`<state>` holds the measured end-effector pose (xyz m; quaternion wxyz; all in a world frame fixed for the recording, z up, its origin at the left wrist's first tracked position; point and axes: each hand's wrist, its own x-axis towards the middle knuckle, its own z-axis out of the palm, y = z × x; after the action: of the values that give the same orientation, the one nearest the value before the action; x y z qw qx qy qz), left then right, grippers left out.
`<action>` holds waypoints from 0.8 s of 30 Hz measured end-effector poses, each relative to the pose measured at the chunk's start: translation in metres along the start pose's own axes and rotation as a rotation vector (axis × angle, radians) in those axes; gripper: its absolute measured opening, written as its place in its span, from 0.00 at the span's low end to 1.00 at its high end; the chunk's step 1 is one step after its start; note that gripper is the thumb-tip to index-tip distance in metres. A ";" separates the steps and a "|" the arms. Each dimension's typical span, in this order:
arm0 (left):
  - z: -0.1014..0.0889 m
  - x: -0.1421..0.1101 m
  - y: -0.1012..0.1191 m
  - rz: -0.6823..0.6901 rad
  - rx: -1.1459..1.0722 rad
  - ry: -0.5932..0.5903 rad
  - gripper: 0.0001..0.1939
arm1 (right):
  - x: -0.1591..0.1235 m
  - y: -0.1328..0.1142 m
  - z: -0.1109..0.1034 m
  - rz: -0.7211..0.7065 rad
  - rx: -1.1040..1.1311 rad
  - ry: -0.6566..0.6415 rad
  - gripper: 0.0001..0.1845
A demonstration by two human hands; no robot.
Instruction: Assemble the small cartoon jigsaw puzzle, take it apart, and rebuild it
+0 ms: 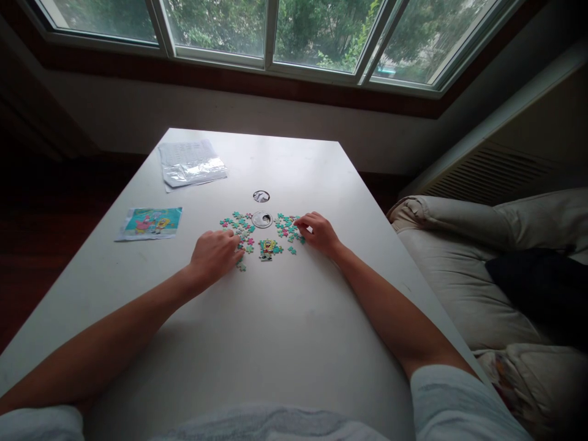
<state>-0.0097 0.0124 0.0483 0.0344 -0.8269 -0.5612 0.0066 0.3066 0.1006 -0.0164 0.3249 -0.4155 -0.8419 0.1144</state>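
Observation:
A small joined patch of jigsaw puzzle [268, 248] showing a yellow cartoon figure lies on the white table in front of me. My left hand [215, 256] rests at the left pile of loose puzzle pieces [239, 224], its fingers curled together over the nearer ones. At the right pile of teal and pink pieces [285, 225], my right hand [318, 233] has thumb and forefinger bent into a pinch. Whatever either hand's fingertips hold is hidden or too small to make out. One or two pieces [292, 250] lie apart between the patch and my right hand.
Left of my hands lies a picture sheet [154, 223] with cartoon figures. Papers in a clear plastic sleeve [190, 164] are farther back. Two round metallic inserts [262, 220] mark the table's [257, 343] middle. A cushioned sofa [459, 275] stands to the right, a window beyond.

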 end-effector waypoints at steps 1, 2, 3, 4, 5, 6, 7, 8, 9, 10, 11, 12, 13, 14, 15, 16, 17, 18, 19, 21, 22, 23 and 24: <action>0.000 0.000 0.002 0.013 0.010 0.013 0.15 | 0.000 0.000 0.000 -0.002 0.001 -0.001 0.12; 0.001 -0.001 0.003 0.026 0.018 0.025 0.15 | 0.000 0.000 0.000 -0.002 0.001 -0.003 0.12; 0.001 -0.001 0.005 0.033 0.026 0.034 0.15 | 0.000 -0.001 0.000 -0.001 0.002 -0.004 0.12; 0.001 -0.002 0.006 0.035 0.033 0.039 0.15 | 0.000 -0.001 0.000 0.002 0.001 -0.006 0.12; 0.001 -0.002 0.006 0.033 0.038 0.040 0.15 | 0.000 -0.001 0.000 0.004 0.001 -0.007 0.12; 0.001 -0.002 0.007 0.028 0.040 0.040 0.16 | 0.001 -0.001 0.000 0.006 0.000 -0.009 0.12; 0.001 -0.003 0.008 0.022 0.042 0.040 0.16 | 0.001 -0.001 0.000 0.006 0.000 -0.011 0.12; 0.001 -0.003 0.008 0.017 0.042 0.040 0.17 | 0.001 -0.001 0.001 0.007 -0.001 -0.012 0.12; 0.001 -0.003 0.008 0.015 0.042 0.043 0.17 | 0.001 0.000 0.001 0.007 -0.002 -0.013 0.12; 0.001 -0.003 0.009 0.016 0.044 0.048 0.17 | 0.001 0.000 0.001 0.008 -0.005 -0.013 0.12; 0.001 -0.003 0.009 0.018 0.046 0.055 0.18 | 0.001 0.000 0.002 0.009 -0.008 -0.014 0.12; 0.001 -0.003 0.008 0.022 0.049 0.062 0.17 | 0.001 0.000 0.002 0.009 -0.011 -0.012 0.12; 0.002 -0.003 0.008 0.027 0.052 0.068 0.17 | 0.001 0.000 0.002 0.007 -0.012 -0.011 0.12; 0.002 -0.003 0.008 0.031 0.053 0.073 0.17 | 0.001 0.000 0.002 0.003 -0.012 -0.011 0.12; 0.003 -0.003 0.008 0.035 0.052 0.075 0.16 | 0.000 0.000 0.002 0.000 -0.011 -0.012 0.12; 0.003 -0.003 0.007 0.036 0.049 0.076 0.16 | 0.001 -0.001 0.002 -0.002 -0.012 -0.013 0.11; 0.003 -0.003 0.007 0.034 0.046 0.075 0.16 | 0.001 -0.002 0.002 -0.002 -0.014 -0.015 0.11; 0.003 -0.002 0.007 0.028 0.042 0.073 0.16 | 0.001 -0.003 0.001 -0.002 -0.017 -0.017 0.11; 0.003 -0.002 0.007 0.021 0.039 0.069 0.16 | 0.001 -0.005 0.001 -0.001 -0.019 -0.018 0.11; 0.003 -0.002 0.008 0.009 0.036 0.061 0.16 | 0.002 -0.007 0.000 0.001 -0.018 -0.017 0.11; 0.003 -0.001 0.008 0.005 0.034 0.058 0.16 | 0.002 -0.008 -0.001 -0.001 -0.016 -0.017 0.11; 0.003 -0.001 0.008 0.006 0.032 0.057 0.16 | 0.003 -0.009 -0.001 -0.003 -0.013 -0.017 0.11; 0.003 -0.001 0.008 0.007 0.029 0.057 0.16 | 0.003 -0.010 -0.001 -0.005 -0.012 -0.017 0.11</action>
<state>-0.0027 0.0085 0.0447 0.0623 -0.8282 -0.5568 -0.0089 0.2999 0.0966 -0.0099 0.3154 -0.4141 -0.8464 0.1122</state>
